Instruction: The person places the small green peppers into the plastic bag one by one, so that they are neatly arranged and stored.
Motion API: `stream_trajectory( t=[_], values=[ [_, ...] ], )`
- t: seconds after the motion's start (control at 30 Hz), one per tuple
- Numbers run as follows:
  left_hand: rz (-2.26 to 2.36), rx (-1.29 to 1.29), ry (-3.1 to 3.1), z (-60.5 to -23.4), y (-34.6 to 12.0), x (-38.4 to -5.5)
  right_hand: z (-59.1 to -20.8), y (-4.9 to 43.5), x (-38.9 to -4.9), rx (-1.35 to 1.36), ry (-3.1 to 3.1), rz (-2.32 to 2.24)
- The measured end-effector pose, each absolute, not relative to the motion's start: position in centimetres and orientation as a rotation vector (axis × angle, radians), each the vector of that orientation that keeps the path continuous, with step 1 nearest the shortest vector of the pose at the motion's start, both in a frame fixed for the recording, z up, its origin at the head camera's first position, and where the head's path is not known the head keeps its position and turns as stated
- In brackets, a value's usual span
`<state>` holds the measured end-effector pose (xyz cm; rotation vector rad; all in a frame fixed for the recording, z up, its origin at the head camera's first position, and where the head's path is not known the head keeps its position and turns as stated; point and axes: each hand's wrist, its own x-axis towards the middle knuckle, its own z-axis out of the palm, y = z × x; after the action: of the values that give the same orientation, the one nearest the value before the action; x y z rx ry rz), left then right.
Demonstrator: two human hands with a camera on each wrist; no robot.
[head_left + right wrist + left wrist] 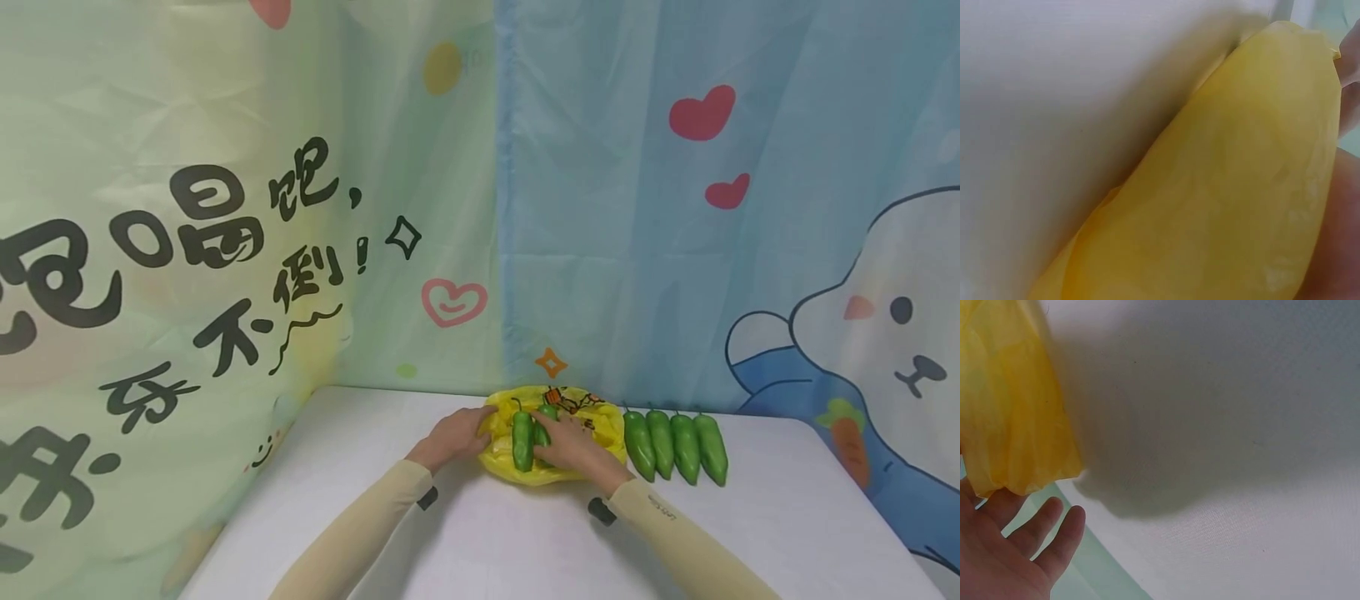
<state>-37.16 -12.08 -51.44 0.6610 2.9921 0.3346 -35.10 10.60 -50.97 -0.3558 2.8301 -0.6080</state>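
A yellow plastic bag [528, 477] lies spread open on the table, with two green peppers at its mouth. My left hand [461, 433] holds the bag's left rim; in the left wrist view the outer fingers [1063, 540] of that hand extend below the bag's hanging edge. One green pepper [522, 442] lies lengthwise in the bag, stem pointing away. Beside it, my right hand [573, 446] grips a second green pepper [548, 411], partly hidden under the fingers. In the right wrist view, the yellow bag [1229, 169] covers most of that hand.
Several more green peppers [685, 448] lie side by side in a row just right of the bag. The white table [510, 542] ends at a printed curtain [577, 208] behind the bag.
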Motion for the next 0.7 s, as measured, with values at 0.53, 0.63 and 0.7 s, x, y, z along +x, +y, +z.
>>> stream_trajectory(
  t=[0.53,0.63,0.7],
  values=[
    [0.359,0.660,2.993,-51.7,-12.1,-37.3,-49.9,10.8,-34.5,-0.375,2.855,-0.540],
    [0.356,0.654,2.996,-51.7,-12.1,-37.3,-49.6,10.9,-34.3,-0.401,2.861,-0.549],
    [0.356,0.658,2.997,-51.7,-12.1,-37.3,-49.4,10.9,-34.2,-0.415,2.858,-0.559]
  ],
)
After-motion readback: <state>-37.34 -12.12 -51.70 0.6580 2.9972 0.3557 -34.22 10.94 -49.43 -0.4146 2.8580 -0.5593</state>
